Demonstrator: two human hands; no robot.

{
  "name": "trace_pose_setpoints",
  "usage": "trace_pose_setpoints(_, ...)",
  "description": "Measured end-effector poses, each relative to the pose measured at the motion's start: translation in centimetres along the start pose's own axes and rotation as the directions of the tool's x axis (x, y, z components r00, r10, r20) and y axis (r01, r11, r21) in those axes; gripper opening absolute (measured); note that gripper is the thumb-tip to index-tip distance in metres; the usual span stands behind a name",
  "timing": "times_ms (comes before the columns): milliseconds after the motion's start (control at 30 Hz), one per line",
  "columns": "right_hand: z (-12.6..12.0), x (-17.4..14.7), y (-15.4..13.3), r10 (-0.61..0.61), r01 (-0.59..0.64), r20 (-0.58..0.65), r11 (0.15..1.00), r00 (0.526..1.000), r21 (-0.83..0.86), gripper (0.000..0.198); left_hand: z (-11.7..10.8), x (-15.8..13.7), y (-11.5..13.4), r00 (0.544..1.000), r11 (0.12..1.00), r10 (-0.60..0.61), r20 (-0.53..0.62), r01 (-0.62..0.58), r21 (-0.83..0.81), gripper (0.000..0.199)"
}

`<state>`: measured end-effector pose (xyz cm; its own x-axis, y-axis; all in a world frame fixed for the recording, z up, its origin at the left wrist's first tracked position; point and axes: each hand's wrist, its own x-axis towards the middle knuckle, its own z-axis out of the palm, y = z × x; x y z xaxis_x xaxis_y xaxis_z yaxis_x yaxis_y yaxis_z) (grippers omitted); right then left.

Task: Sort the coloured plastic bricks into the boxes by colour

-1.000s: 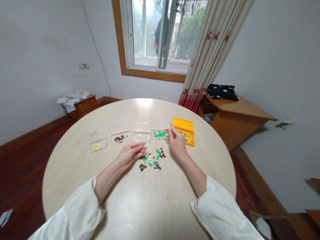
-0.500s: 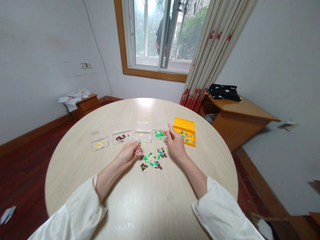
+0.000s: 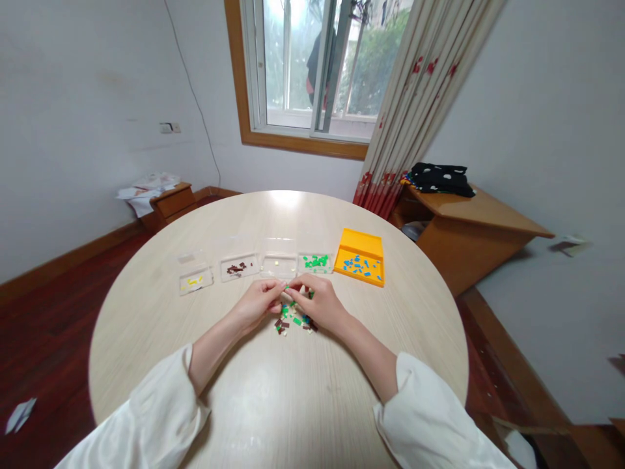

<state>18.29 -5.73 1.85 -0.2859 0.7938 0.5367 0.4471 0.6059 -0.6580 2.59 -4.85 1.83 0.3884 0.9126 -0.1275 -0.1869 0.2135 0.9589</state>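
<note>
My left hand is closed in a pinch, with a small green building brick at its fingertips. From the other side, the thumb and forefinger of my right hand close on the same brick, so the fingertips of both hands meet. Below them lies a loose pile of brown, green, blue and cream bricks, partly covered by my right hand. Just beyond the hands stands a clear box with green bricks. Beside it is a clear box with a few cream bricks.
Farther left are clear boxes of brown bricks and yellow bricks. An open orange case with blue bricks is at the right. All stand on a round pale table. A wooden desk is beyond the table's right edge.
My right hand has moved left and down from the green-brick box to my left hand, closing at the green brick. My left hand has shifted slightly right.
</note>
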Motion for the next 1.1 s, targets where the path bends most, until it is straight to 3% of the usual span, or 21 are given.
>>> trace_pose_setpoints(333, -0.3, 0.2, -0.4, 0.022, -0.022, 0.017, 1.000, 1.000, -0.009, 0.008, 0.3, -0.4, 0.3, 0.992, 0.980, -0.077, 0.095, 0.094, -0.178, 0.032)
trace_pose_setpoints(467, -1.1, 0.4, -0.3, 0.086, -0.086, -0.060, 0.996, 0.994, 0.005, 0.008, 0.4, -0.2, 1.0, 0.983, 0.925, -0.181, 0.020, 0.177, -0.337, 0.013)
trace_pose_setpoints(600, -1.7, 0.6, 0.1, 0.131, -0.132, -0.160, 0.991, 0.979, 0.005, 0.020, 0.3, -0.1, 1.3, 0.975, 0.880, -0.222, -0.024, 0.190, -0.435, 0.022)
trace_pose_setpoints(867, -2.1, 1.1, 0.9, 0.190, -0.184, -0.265, 0.982, 0.945, 0.048, 0.021, 0.2, -0.2, 1.1, 0.985, 0.915, -0.162, -0.056, 0.129, -0.383, 0.028)
trace_pose_setpoints(1100, -3.0, 1.3, 2.7, 0.274, -0.229, -0.423, 0.961, 0.864, 0.155, 0.019, 0.1, -0.1, 1.2, 0.977, 0.922, -0.187, -0.107, 0.137, -0.362, 0.013)
